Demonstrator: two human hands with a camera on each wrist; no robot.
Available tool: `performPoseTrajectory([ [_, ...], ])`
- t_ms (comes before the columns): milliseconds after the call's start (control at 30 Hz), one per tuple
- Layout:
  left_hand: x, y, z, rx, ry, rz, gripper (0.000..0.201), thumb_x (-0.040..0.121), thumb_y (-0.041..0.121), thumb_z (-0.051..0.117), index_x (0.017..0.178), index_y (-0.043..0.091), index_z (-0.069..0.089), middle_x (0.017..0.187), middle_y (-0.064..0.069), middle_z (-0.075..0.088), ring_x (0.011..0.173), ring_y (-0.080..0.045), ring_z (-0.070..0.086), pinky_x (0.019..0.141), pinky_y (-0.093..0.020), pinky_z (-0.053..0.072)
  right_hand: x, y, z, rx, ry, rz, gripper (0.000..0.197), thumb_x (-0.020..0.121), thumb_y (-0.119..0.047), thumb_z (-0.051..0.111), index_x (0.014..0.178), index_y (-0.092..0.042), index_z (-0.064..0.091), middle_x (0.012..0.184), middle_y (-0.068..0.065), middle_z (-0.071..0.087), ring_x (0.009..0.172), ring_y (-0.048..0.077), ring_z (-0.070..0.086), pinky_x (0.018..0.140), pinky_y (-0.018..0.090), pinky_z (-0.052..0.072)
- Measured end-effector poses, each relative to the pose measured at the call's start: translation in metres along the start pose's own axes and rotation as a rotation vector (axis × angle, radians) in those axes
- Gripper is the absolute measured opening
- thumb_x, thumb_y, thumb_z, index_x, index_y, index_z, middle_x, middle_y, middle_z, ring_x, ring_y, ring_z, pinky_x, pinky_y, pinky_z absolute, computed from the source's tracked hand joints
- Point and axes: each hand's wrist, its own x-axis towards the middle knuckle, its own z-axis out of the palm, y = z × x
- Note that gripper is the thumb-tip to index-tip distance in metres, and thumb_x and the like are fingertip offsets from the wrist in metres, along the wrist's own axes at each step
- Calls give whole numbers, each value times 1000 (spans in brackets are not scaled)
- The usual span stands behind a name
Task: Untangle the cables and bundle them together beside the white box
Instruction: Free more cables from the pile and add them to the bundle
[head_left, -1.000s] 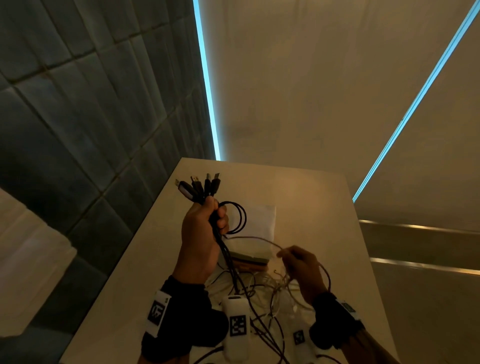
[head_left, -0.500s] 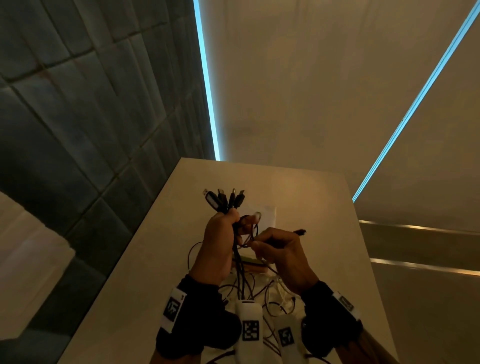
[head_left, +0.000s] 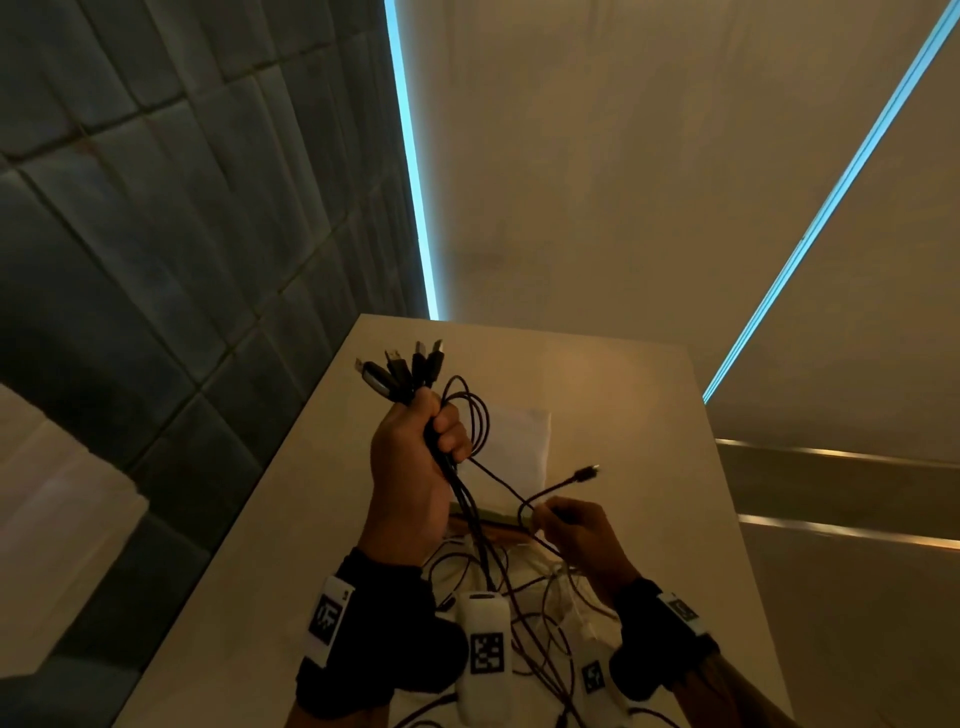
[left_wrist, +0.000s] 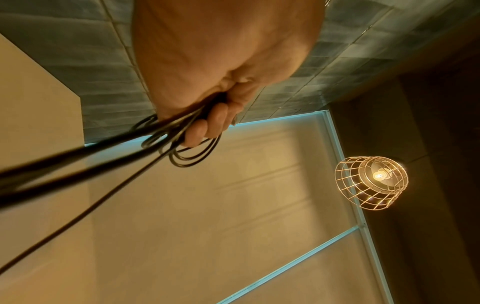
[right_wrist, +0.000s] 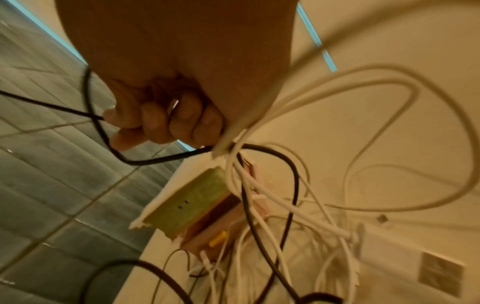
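My left hand (head_left: 439, 431) is raised above the table, fist curled round a bundle of black cables (head_left: 467, 499). Their plugs (head_left: 402, 371) fan out above the fist, and in the left wrist view its fingers (left_wrist: 207, 125) wrap the black cables (left_wrist: 166, 133). Lower right, my right hand (head_left: 553, 517) pinches one black cable (head_left: 545, 491) whose plug end (head_left: 587, 472) sticks out free to the right. The right wrist view shows the thumb and forefinger pinching this black cable (right_wrist: 124, 160). The white box (head_left: 522, 441) lies flat behind both hands.
Loose black and white cables (head_left: 524, 597) lie tangled on the pale table (head_left: 311, 519) near me; the white cables (right_wrist: 291, 185) also hang near the box (right_wrist: 192, 203). A dark tiled wall runs along the table's left. A wire-caged lamp (left_wrist: 371, 183) hangs overhead.
The hands, close together half a second ago, have parted. The left lifted its bundle up and left; the right drew down and right with one black cable.
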Motion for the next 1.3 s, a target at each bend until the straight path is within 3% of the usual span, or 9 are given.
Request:
performPoseTrajectory([
  [200, -4, 6, 0, 7, -24, 17, 32, 102, 19, 33, 70, 17, 36, 60, 5, 38, 50, -9, 30, 54, -27, 22, 1, 30, -7, -83, 12, -8, 32, 95, -14, 59, 67, 1, 63, 67, 7, 55, 61, 7, 47, 63, 18, 38],
  [433, -9, 18, 2, -6, -45, 59, 31, 101, 20, 34, 70, 17, 38, 62, 5, 39, 50, -8, 30, 52, -25, 25, 1, 58, -22, -185, 27, 49, 32, 93, -13, 59, 61, -8, 58, 63, 4, 53, 60, 7, 48, 64, 24, 40],
  [600, -8, 15, 1, 109, 3, 60, 29, 102, 17, 34, 73, 16, 38, 63, 4, 44, 51, -9, 32, 51, -24, 27, 6, 28, -20, -173, 244, 88, 23, 91, -13, 61, 69, -7, 66, 56, 3, 42, 53, 14, 35, 54, 32, 29],
  [767, -8, 1, 5, 231, 100, -19, 20, 101, 13, 37, 86, 14, 50, 69, -4, 54, 57, -14, 43, 48, -23, 32, 7, -68, 2, 169, 192, -153, 16, 89, -3, 62, 79, 9, 58, 54, -2, 40, 48, 11, 30, 44, 23, 27],
  [867, -9, -4, 10, 271, 103, -50, 19, 102, 13, 36, 99, 11, 55, 69, -5, 67, 59, -14, 50, 52, -26, 31, 1, -105, 19, 197, 30, -270, 11, 87, -1, 65, 78, 2, 61, 55, -2, 48, 49, 11, 37, 45, 23, 28],
  [967, -12, -3, 14, 222, 55, -70, 21, 101, 16, 38, 89, 11, 55, 73, -7, 70, 63, -16, 54, 57, -30, 34, -7, -115, 29, 119, -111, -285, 9, 85, -1, 67, 76, 0, 65, 58, 2, 56, 50, 10, 44, 47, 21, 34],
  [1100, -15, 5, 14, 146, -30, -30, 29, 100, 16, 34, 72, 15, 42, 63, 0, 51, 57, -15, 41, 58, -30, 28, -17, -96, 25, 75, -216, -189, 17, 90, -3, 61, 79, 10, 63, 58, -2, 55, 49, 4, 47, 50, 15, 38],
  [1200, -15, 5, 11, 196, -21, -2, 28, 100, 15, 33, 73, 16, 39, 59, 3, 45, 55, -14, 36, 56, -29, 26, -33, -73, 6, -12, -150, -128, 24, 94, -6, 54, 75, 4, 62, 53, -10, 53, 48, -3, 45, 51, 9, 36],
  [1300, -12, 7, 2, 270, 16, 30, 25, 101, 13, 35, 77, 13, 44, 56, 2, 51, 58, -17, 40, 55, -29, 31, -60, -45, -35, -176, 66, -142, 31, 95, -26, 57, 67, -14, 64, 52, -9, 48, 48, 1, 38, 49, 13, 32],
])
